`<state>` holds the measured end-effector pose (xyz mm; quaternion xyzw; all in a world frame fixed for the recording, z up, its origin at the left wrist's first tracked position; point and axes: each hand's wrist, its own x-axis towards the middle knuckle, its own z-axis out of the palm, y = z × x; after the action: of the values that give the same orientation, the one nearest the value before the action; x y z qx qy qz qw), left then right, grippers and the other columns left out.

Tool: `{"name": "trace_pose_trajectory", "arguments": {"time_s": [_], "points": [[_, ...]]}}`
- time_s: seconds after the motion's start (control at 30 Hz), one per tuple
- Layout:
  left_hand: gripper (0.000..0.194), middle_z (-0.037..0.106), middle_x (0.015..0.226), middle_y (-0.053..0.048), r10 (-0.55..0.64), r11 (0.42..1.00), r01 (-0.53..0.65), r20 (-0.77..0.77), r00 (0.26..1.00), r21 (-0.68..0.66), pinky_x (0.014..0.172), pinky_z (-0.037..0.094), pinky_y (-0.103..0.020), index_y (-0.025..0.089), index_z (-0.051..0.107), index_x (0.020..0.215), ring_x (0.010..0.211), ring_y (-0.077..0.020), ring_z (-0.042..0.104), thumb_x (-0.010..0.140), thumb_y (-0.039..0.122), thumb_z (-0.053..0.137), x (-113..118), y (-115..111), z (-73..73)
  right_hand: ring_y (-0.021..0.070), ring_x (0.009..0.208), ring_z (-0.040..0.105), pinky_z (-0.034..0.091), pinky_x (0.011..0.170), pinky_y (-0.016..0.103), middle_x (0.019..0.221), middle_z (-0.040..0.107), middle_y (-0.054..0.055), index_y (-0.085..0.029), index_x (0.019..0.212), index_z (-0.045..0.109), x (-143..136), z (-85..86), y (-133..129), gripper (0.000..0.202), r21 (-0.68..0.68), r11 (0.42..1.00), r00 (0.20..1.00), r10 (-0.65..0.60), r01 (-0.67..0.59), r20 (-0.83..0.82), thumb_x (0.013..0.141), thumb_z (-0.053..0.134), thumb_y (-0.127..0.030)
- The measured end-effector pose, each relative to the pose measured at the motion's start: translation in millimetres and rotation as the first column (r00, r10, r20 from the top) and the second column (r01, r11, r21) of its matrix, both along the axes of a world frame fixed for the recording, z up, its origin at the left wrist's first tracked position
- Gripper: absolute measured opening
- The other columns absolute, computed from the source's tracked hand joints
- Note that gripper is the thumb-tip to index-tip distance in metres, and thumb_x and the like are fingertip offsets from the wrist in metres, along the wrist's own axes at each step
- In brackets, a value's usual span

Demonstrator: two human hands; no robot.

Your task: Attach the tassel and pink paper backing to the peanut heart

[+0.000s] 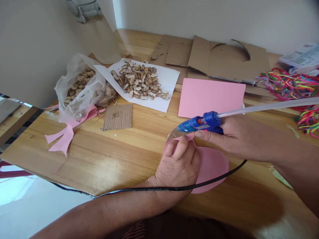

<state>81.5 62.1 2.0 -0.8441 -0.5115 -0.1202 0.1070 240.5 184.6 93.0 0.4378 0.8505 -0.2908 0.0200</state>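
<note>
My left hand (180,161) is closed round a pink paper piece (211,169), with its rounded part spreading out to the right below the hand and a small edge showing above the fingers. My right hand (230,134) grips a blue glue gun (210,122) with a long clear glue stick (269,105) in its back end. The gun's nozzle points left, just above my left fingers, close to the paper's upper edge. Its handle is mostly hidden by my right hand. A black cord (159,189) passes over my left wrist.
Nut shells (142,81) lie on a white sheet (159,105), beside a plastic bag of peanuts (81,83). A pink sheet (210,96), flattened cardboard (226,63), a cardboard square (118,117), pink scraps (65,139) and colourful strings (296,86) lie on the wooden table (99,159).
</note>
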Motion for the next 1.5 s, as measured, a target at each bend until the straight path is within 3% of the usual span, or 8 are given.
{"name": "trace_pose_trajectory", "arguments": {"time_s": [0.5,0.87,1.13,1.23,1.4,1.5], "points": [[0.036,0.067,0.135,-0.017,-0.004,1.0,0.003,0.027,1.0,0.024,0.099,0.055,-0.047,0.009,0.068,0.126,0.124,-0.0331,0.06,0.097,0.019,0.05,-1,1,-0.6,0.0161,0.047,0.045,0.037,0.054,0.031,0.042,0.04,-0.007,-0.026,0.067,0.057,0,-4.0,6,0.041,0.025,0.999,0.999,0.037,-0.036,-0.036,0.095,0.055,-0.056],[0.035,0.065,0.137,-0.016,-0.011,1.0,0.011,0.04,0.999,-0.007,0.106,0.051,-0.049,0.008,0.067,0.127,0.126,-0.0341,0.059,0.095,0.015,0.052,-1,1,1.0,0.014,0.046,0.042,0.036,0.049,0.03,0.049,0.05,-0.004,-0.025,0.061,0.055,9,-6.2,9,0.047,0.069,0.998,1.0,0.006,-0.007,0.012,0.093,0.052,-0.06],[0.033,0.067,0.133,-0.014,-0.013,1.0,0.013,0.07,0.997,0.006,0.106,0.051,-0.048,0.009,0.067,0.126,0.126,-0.0322,0.059,0.097,0.018,0.053,-2,1,-2.2,0.0141,0.041,0.039,0.035,0.051,0.03,0.043,0.045,-0.007,-0.026,0.069,0.059,2,-2.6,3,0.041,0.009,1.0,0.999,0.02,-0.02,-0.05,0.094,0.053,-0.058],[0.032,0.068,0.132,-0.012,-0.018,1.0,0.018,0.072,0.997,0.006,0.107,0.05,-0.047,0.01,0.068,0.125,0.127,-0.0319,0.059,0.098,0.018,0.052,-2,1,-2.3,0.0154,0.044,0.044,0.038,0.056,0.031,0.045,0.05,-0.007,-0.026,0.076,0.062,-3,-0.2,1,0.036,-0.025,1.0,0.998,0.008,-0.009,-0.065,0.094,0.056,-0.057],[0.033,0.067,0.133,-0.012,-0.021,1.0,0.021,0.083,0.996,0.006,0.108,0.05,-0.047,0.011,0.067,0.127,0.127,-0.0321,0.058,0.099,0.018,0.051,-2,1,-3.2,0.0166,0.045,0.044,0.037,0.056,0.031,0.042,0.043,-0.007,-0.026,0.075,0.064,0,-0.3,1,0.038,-0.01,1.0,0.997,0.024,-0.024,-0.068,0.094,0.055,-0.058],[0.032,0.068,0.132,-0.012,-0.025,1.0,0.025,0.091,0.996,0.003,0.109,0.049,-0.047,0.011,0.068,0.126,0.127,-0.032,0.058,0.099,0.019,0.051,-2,2,-3.5,0.0176,0.053,0.053,0.039,0.059,0.031,0.049,0.054,-0.005,-0.026,0.077,0.066,2,-1.3,2,0.037,-0.012,1.0,0.998,0.019,-0.019,-0.063,0.094,0.056,-0.058]]}}
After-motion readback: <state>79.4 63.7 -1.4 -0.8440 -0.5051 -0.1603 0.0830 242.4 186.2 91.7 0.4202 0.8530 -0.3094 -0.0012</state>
